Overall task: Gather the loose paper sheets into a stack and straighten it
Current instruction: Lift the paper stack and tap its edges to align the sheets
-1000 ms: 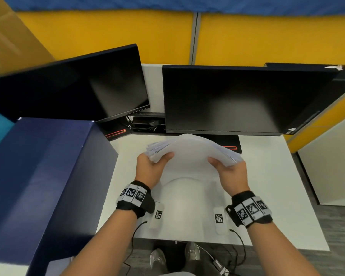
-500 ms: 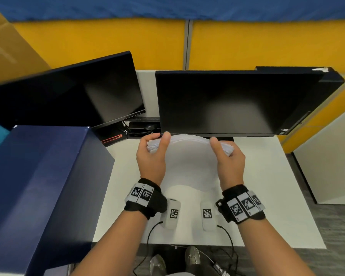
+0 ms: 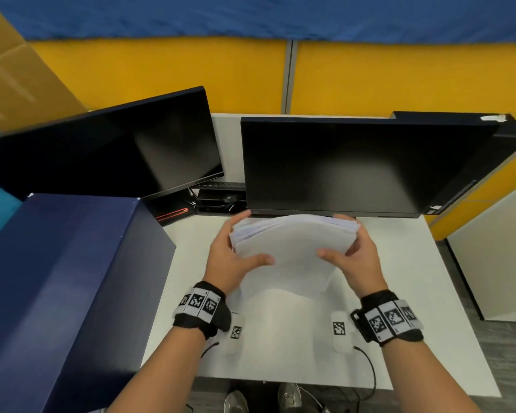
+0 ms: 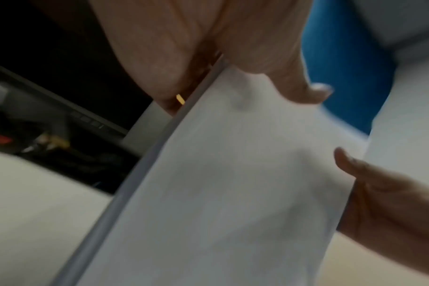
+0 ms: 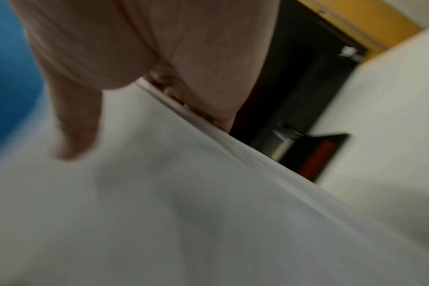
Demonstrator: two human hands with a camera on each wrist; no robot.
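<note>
One paper stack (image 3: 292,248), two hands, two dark monitors. The stack is up off the white desk (image 3: 399,263), held on edge at the middle of the head view, just in front of the right monitor (image 3: 355,165). The left hand (image 3: 230,260) clamps the stack's 9 o'clock edge, thumb laid across the near face and fingers behind; the right hand (image 3: 355,257) clamps the 3 o'clock edge the same way. The top edges of the sheets are uneven, stepped at the upper corners. The left monitor (image 3: 116,150) sits at 10 o'clock, and one dark blue box (image 3: 66,278) fills 8 o'clock; its inside cannot be seen. Two black wristbands with checker tags, one on each wrist.

The left wrist view shows what the head view hides: the stack's (image 4: 220,183) side edge as a thick grey band running under the left hand (image 4: 208,48), with the right hand's thumb (image 4: 355,166) at 3 o'clock on the sheet. The right wrist view gives the other edge of the stack (image 5: 184,193), layered and blurred, under the right hand (image 5: 147,48). Only the head view shows two shoes (image 3: 236,400) at 6 o'clock, beneath the desk edge.
</note>
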